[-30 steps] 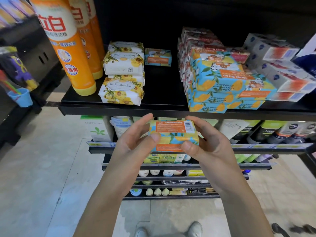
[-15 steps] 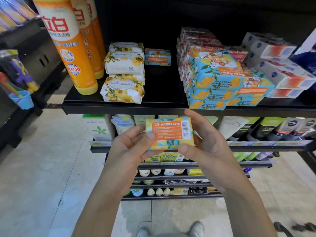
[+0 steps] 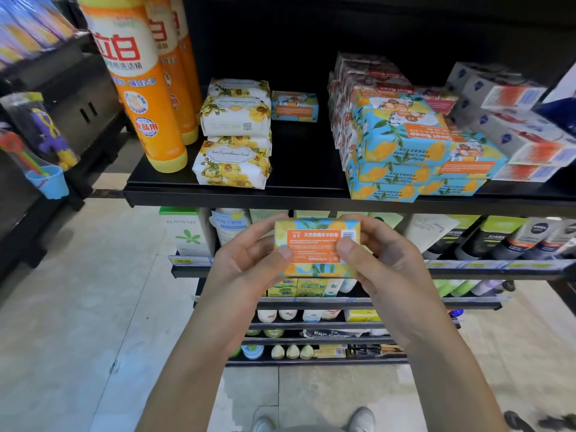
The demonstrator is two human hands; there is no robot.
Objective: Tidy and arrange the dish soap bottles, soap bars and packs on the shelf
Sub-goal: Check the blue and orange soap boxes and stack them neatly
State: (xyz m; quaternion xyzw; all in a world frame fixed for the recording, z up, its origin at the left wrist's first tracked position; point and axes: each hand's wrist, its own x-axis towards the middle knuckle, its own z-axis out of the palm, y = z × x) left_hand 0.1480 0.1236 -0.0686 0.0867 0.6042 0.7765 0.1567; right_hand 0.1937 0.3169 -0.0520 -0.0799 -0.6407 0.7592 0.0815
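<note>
Rectangular soap bar in yellow-and-blue lemon-print wrapper: it is being held in mid-air in front of and below the black metal shelf's front edge, orange label with barcode facing the camera, long side level. Left hand is gripping its 9 o'clock end, thumb lying across the label's lower left corner; right hand is gripping the 3 o'clock end, thumb pressing near the barcode. Both hands are clamped on the one bar, with only the bar between them. At 12 o'clock from the bar, a bare stretch of shelf is showing, with one small blue-and-orange soap bar sitting at the back. At 11 o'clock, white paper-wrapped soap bars with yellow flower print are standing in stacks, front to back. At 10 o'clock, tall orange plastic dish soap bottles with yellow bases are lining up in a row toward the back. At 1 o'clock, blue lemon-print "Goat Soap" packs are lying stacked, slightly skewed, print upside down to the camera. At 2 o'clock, white-and-grey cardboard boxes with red patches are lying just beside them.
</note>
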